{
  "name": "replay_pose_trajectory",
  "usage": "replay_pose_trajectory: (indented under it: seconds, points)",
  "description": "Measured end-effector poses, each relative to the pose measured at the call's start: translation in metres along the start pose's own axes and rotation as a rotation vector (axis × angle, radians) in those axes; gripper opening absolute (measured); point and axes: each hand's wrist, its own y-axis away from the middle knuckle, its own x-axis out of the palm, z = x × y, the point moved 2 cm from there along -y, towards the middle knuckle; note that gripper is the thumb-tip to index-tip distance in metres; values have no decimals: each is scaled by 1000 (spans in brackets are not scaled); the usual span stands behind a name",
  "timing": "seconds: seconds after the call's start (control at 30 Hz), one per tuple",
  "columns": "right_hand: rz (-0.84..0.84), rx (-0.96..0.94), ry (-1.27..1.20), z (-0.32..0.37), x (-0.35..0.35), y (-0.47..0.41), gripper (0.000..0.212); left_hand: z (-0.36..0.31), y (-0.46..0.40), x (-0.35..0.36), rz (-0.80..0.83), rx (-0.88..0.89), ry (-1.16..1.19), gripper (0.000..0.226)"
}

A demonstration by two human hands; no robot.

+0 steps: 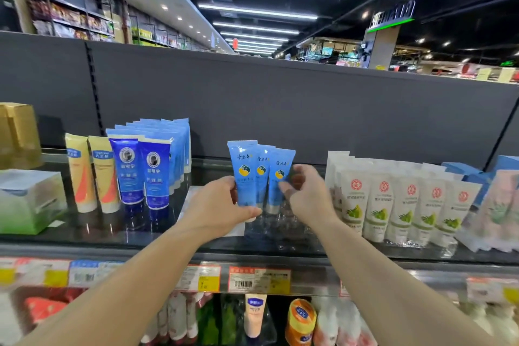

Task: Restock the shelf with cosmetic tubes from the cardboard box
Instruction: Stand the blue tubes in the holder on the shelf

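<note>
Head view: three light blue cosmetic tubes (261, 174) upright on the dark glossy shelf (140, 236), cap ends down, flat crimped seals up, between the dark blue tubes (140, 174) at left and the white tubes (393, 205) at right. Left hand (222, 206) curled round the lower body of the leftmost tube, thumb at its front near the cap. Right hand (306, 194) at the rightmost tube, fingers bent beside it; whether pinching or merely touching, cannot tell. Likely light, soft-walled plastic, smooth and a little slippery, prone to topple on narrow caps; best held low on the body, just above the cap, with no squeeze at the middle. Crinkled clear wrap (283, 230) on the shelf in front. Cardboard box (16, 135) at far left, tan, matte.
</note>
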Motion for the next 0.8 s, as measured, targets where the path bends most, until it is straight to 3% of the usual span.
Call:
replay_pose_trajectory:
  seconds: [0.07,0.17,0.27,0.4,0.5,0.6,0.8]
  points:
    - [-133,-80,-100,9,-11,10,18,-4,-2,2,-3,16,-9,42]
    - [116,-86,-221,20,-14,24,31,-14,-7,9,11,46,-47,37]
    - [253,-50,-56,22,-9,31,34,-24,-11,19,4,120,-93,38]
    - [107,-53,12,13,-18,24,25,-25,-13,24,6,176,-214,40]
    - [-31,-24,84,5,-28,16,21,-17,-11,25,153,217,-450,46]
    - [-30,23,159,-3,-23,13,26,-11,-7,29,263,275,-568,46]
    - [41,44,171,-5,-11,7,33,-8,-7,32,278,300,-569,38]
